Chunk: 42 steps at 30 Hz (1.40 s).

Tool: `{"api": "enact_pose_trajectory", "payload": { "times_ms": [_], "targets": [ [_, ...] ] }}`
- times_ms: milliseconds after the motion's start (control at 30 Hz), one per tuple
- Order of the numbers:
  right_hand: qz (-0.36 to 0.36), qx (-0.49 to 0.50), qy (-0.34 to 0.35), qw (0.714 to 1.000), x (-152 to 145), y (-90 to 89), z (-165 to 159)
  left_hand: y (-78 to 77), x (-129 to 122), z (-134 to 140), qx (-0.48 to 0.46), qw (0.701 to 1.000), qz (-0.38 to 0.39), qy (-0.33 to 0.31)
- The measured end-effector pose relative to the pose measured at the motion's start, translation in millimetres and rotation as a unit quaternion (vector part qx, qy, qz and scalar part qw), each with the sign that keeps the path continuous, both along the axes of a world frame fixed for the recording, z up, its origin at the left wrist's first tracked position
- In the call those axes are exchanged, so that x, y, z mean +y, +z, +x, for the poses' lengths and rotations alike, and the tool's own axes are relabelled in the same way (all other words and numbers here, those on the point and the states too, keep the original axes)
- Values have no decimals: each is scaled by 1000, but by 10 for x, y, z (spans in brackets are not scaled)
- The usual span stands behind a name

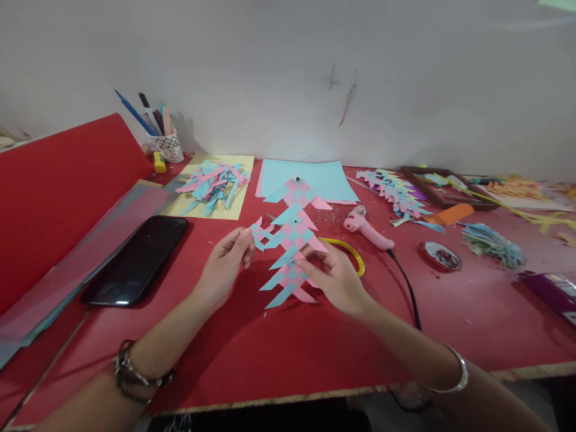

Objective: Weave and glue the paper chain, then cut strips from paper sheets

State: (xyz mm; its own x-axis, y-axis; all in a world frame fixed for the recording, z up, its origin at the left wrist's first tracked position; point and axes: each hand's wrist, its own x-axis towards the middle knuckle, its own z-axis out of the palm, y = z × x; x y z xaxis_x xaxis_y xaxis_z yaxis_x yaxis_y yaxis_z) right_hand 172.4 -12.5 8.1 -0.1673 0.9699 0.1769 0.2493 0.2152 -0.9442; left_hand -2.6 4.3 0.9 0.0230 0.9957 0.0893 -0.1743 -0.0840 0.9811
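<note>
My right hand (335, 273) grips a woven paper fish chain (294, 240) in pink and light blue, held up above the red table. Round googly eyes sit one above another on it, and pointed strip ends stick out at both sides. A small woven paper fish (261, 233) in the same colours is pinched between the thumb and fingers of my left hand (229, 258). It sits close against the chain's left edge; whether the two touch, I cannot tell. My right fingers are partly hidden behind the chain.
A pink glue gun (366, 228) with a black cord lies right of the chain, near a yellow ring (353, 249). To the left are a black phone (137, 261), a paper strip pile (216, 183) and a pen cup (168, 147). Blue paper (310, 171) lies behind.
</note>
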Motion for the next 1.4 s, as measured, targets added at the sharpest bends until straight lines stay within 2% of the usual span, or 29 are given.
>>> {"api": "enact_pose_trajectory", "payload": {
  "times_ms": [167, 300, 500, 733, 1100, 1400],
  "targets": [
    [-3, -1, -1, 1000, 3, 7, -1, -12, 20, -8, -10, 1000, -23, 5],
    [4, -3, 2, 1000, 1, 16, -3, -13, 26, 2, 25, 999, -25, 35],
    [22, -26, 10, 999, 2, 26, 1, 21, -36, 42, 142, 986, 27, -84],
    [30, -35, 38, 998, 2, 20, -13, 42, -53, 66, 178, 977, 42, -108],
    [42, -142, 60, 987, -6, 40, 28, 92, -59, 84, 194, 977, 47, -76],
    [44, -133, 58, 988, 7, 51, 24, 33, -70, 65, 208, 972, 71, -81]
  ]
}}
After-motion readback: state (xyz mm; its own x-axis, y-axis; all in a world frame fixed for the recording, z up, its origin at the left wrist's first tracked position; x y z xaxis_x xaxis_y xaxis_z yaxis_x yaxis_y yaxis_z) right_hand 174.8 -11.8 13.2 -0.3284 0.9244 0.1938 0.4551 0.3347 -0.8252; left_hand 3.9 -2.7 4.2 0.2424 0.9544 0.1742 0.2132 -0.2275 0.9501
